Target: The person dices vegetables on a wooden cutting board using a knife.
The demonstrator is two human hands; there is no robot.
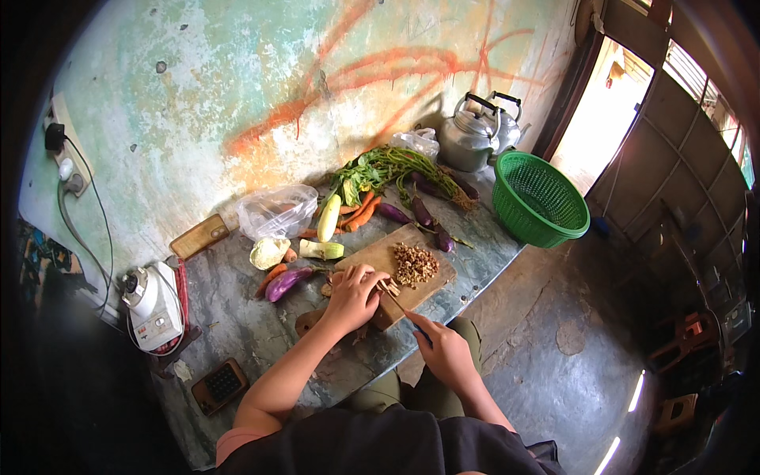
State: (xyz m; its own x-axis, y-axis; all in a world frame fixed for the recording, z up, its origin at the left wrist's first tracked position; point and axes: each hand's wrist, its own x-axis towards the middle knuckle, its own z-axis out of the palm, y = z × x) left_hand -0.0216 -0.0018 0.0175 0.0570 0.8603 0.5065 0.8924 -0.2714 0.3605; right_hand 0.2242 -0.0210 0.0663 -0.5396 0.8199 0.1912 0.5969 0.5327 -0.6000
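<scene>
My left hand [351, 300] presses a small bundle of brown strips [389, 287] onto a wooden cutting board [369, 255]. Its fingers are bent over the strips and hide part of them. In my right hand [444, 351] is a knife [394, 301], its blade at the cut ends of the strips, near the fingertips of my left hand. Towards the far right of the board lies a heap of small brown chopped pieces [415, 265]. What the brown food is, I cannot tell for sure.
Behind the board lie a purple eggplant [287, 284], carrots [363, 215], a pale long vegetable [329, 218], cauliflower [269, 253] and leafy greens [380, 169]. A green plastic basket [540, 199] stands at the table's right edge, before metal kettles [469, 139]. Phones [219, 386] and a blender base [155, 309] are left.
</scene>
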